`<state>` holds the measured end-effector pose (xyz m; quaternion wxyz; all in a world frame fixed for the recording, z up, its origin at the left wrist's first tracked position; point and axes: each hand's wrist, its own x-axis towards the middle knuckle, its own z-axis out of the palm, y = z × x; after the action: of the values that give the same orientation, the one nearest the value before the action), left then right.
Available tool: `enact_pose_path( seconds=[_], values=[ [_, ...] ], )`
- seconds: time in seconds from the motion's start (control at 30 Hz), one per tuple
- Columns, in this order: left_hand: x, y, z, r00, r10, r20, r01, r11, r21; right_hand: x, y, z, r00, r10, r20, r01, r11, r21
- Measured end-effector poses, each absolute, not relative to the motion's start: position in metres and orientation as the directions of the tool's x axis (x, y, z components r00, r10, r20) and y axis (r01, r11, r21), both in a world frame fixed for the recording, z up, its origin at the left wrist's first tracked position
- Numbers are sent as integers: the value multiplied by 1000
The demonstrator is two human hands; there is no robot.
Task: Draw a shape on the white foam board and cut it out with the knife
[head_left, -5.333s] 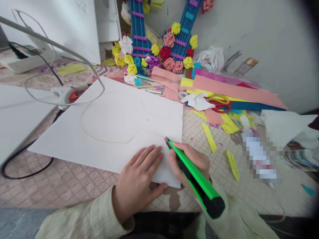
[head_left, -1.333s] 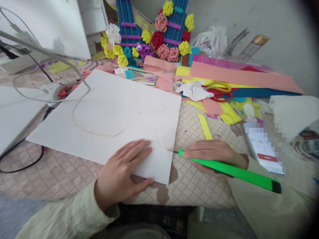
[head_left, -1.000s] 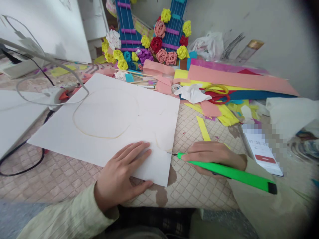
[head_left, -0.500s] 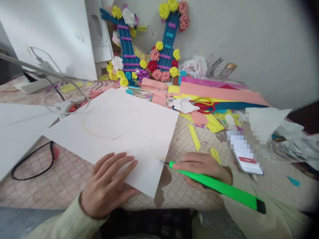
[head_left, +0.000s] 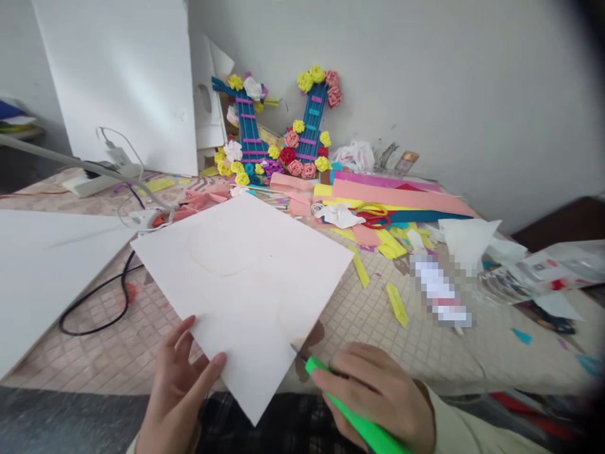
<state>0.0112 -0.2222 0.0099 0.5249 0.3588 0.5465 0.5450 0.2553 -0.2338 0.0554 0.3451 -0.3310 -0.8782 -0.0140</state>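
My right hand (head_left: 373,394) is wrapped around a bright green utility knife (head_left: 350,413). The knife's thin blade meets the white board (head_left: 255,246) close to its right-hand edge, where a short curved mark shows. Faint round outlines are visible on the board's surface. At the board's lower left edge is my left hand (head_left: 182,378), gripping it with the thumb on top; some of its fingers are hidden beneath. One corner of the board points toward me, past the table's front edge.
Two flower-trimmed blue paper guitars (head_left: 250,129) stand against the wall. Coloured paper strips (head_left: 392,192), red scissors (head_left: 377,217) and scraps lie behind the board. To the right are a blurred-out phone (head_left: 439,293) and a clear plastic bottle (head_left: 543,271). A black cable (head_left: 94,328) loops at left.
The board has turned, and its near corner has come closer to me. My left hand has moved from lying flat on the board to its edge. The knife has shifted nearer with my right hand.
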Motion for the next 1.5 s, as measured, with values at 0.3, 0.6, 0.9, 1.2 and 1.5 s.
enact_pose_path(
  seconds=[0.3,0.6,0.9,1.2,1.5],
  values=[
    [13,-176,22,-34,999,-17,-101,13,995,238,-246,49,-408,596,691,691,697,-193],
    [-4,-118,-7,370,799,474,660,-585,472,194,-182,5,-325,701,634,794,567,-219],
    [6,-135,-17,521,751,407,665,-655,358,192,-201,1,-400,678,617,806,581,-116],
    [2,-132,-18,504,750,429,634,-658,407,200,-189,38,-102,712,694,723,533,-440],
    [5,-133,-17,488,770,411,635,-636,438,193,-162,15,-126,750,649,772,485,-410]
  ],
)
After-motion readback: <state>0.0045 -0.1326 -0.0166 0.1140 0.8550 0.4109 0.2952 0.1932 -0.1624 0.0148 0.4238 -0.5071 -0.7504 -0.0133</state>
